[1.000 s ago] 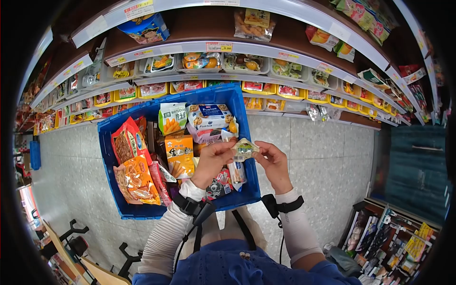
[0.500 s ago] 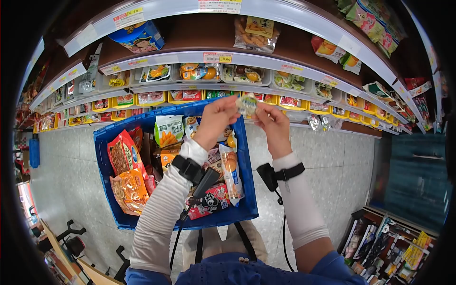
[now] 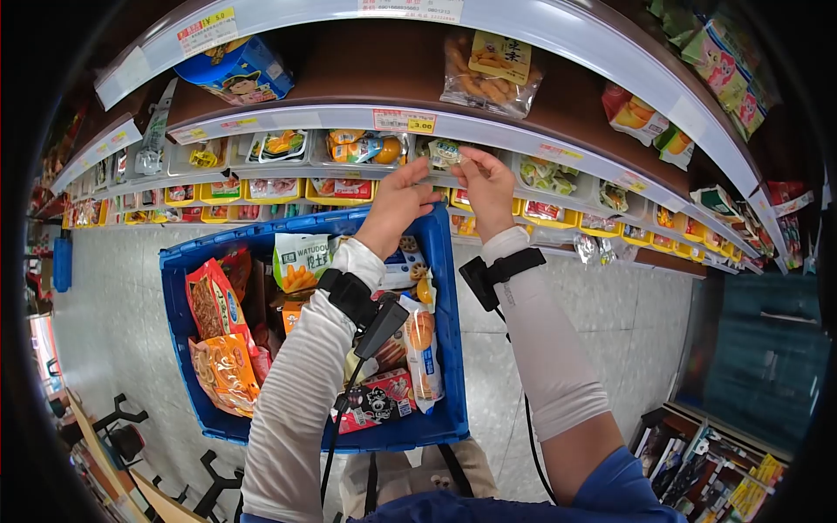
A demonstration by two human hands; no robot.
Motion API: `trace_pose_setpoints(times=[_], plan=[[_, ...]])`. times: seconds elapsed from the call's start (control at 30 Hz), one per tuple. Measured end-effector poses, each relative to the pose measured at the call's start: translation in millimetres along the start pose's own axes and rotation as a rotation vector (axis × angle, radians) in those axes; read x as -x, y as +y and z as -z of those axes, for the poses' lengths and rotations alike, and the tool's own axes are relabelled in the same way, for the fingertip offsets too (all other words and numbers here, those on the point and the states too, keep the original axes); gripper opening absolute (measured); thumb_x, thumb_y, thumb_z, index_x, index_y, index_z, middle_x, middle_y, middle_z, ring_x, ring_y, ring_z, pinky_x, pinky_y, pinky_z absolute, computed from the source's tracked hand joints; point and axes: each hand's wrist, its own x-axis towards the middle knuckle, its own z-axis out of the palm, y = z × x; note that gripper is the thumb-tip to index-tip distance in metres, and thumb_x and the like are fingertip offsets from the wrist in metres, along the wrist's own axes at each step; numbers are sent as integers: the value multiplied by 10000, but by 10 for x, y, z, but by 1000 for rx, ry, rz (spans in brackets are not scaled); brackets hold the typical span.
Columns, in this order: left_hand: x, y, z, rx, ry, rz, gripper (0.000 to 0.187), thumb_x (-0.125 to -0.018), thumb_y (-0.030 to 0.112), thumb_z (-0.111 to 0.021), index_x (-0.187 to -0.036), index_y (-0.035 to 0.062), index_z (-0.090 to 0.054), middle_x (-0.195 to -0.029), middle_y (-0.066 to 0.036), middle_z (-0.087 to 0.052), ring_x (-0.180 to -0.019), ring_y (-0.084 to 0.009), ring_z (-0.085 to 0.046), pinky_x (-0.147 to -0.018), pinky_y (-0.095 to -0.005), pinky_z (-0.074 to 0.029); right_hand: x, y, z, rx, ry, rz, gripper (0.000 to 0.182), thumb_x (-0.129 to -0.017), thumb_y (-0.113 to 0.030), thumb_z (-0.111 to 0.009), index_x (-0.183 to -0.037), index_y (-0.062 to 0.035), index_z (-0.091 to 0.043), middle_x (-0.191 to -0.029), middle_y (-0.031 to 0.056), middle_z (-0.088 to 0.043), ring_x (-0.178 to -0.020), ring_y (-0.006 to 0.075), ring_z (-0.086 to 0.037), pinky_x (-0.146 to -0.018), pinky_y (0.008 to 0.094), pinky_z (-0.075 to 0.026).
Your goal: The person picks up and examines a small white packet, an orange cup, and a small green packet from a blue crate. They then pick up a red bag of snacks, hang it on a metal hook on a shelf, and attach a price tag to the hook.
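Hands (image 3: 440, 187) raised snack packet (image 3: 444, 152) to shelf (image 3: 288, 118), tag "3.00" (image 3: 404, 121).

A price tag (image 3: 404, 120) on the shelf edge (image 3: 288, 118) reads "3.00". Below that shelf, in the blue crate (image 3: 440, 288), a green bag (image 3: 300, 260) reads "WATUDOU".

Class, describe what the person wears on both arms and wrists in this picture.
Both arms wear long white sleeves. The left wrist carries a black strap with a black device and a dangling cable; the right wrist has a matching black strap, device and cable. Hands are bare; blue garment at the shoulders.
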Motion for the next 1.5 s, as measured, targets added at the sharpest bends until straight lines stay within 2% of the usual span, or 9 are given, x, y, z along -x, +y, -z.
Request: trace_pose_setpoints(times=[0.33, 0.4, 0.5, 0.67, 0.73, 0.93, 1.03, 1.33, 1.5], plan=[[27, -91, 83, -52, -15, 48, 376, -870, 92, -452, -1243, 55, -430, -1125, -86, -534, -923, -162, -572, -796, -274, -446, -130, 174, 175, 416, -111, -94, 196, -793, -4, -501, -949, -6, -619, -880, 138, -608, -731, 182, -608, -647, 265, -478], [84, -108, 92, -71, 4, 58, 355, -872, 111, -465, -1222, 52, -452, -1081, -76, -556, -890, -149, -576, -776, -263, -450, -89, 301, 258, 602, -112, 299, 204, -804, 15, -501, -971, -7, -616, -937, 89, -574, -664, 153, -612, -607, 222, -469], [225, -155, 138, -115, 23, 71, 323, -874, 130, -482, -1186, 45, -487, -1022, -60, -585, -842, -127, -579, -742, -244, -454, 163, 279, 364, 441, -74, 409, 233, -792, 40, -499, -987, -21, -612, -989, 79, -551, -718, 143, -610, -631, 218, -469], [534, -879, 378, -319, 18, -65, 269, -809, 100, -545, -1057, -2, -571, -863, -94, -631, -735, -163, -605, -668, -259, -475, 1221, 245, 595, 269, -229, 93, 298, -799, 37, -512, -1085, -34, -557, -1010, 67, -564, -774, 105, -585, -638, 198, -454], [637, -1113, 410, -425, 10, -48, 273, -794, 124, -563, -1035, -2, -581, -857, -119, -634, -753, -194, -614, -678, -275, -477, 1582, 206, 533, 259, -306, -230, 327, -809, 29, -513, -1131, -30, -523, -1082, 84, -539, -867, 120, -567, -683, 202, -450], [718, -1242, 219, -619, 74, -66, 340, -750, 291, -614, -929, 2, -617, -819, -171, -632, -765, -280, -623, -679, -323, -479, 2105, 386, 283, 219, -315, -195, 405, -828, 35, -488, -1225, -5, -422, -1239, 121, -421, -1104, 181, -455, -872, 258, -425], [676, -1158, 102, -847, 186, 0, 464, -737, 448, -599, -786, -13, -620, -724, -191, -610, -706, -314, -610, -631, -350, -475, 2166, 419, 261, 183, -263, -198, 416, -828, 44, -475, -1235, 1, -402, -1252, 125, -412, -1060, 182, -498, -883, 269, -428], [581, -1240, 104, -1237, 196, -45, 354, -741, 333, -535, -784, -13, -597, -768, -222, -613, -713, -372, -602, -677, -421, -487, 2170, 394, 328, 175, -258, -157, 355, -829, -9, -510, -1180, 17, -459, -1268, 132, -399, -1005, 184, -543, -841, 264, -449], [787, -1127, 292, -1136, 138, -174, 224, -740, 217, -533, -785, 6, -591, -721, -214, -604, -687, -346, -603, -635, -437, -477, 2216, 463, 300, 231, -230, -110, 385, -833, -21, -512, -1207, 13, -426, -1267, 144, -394, -1000, 175, -542, -813, 249, -460]])
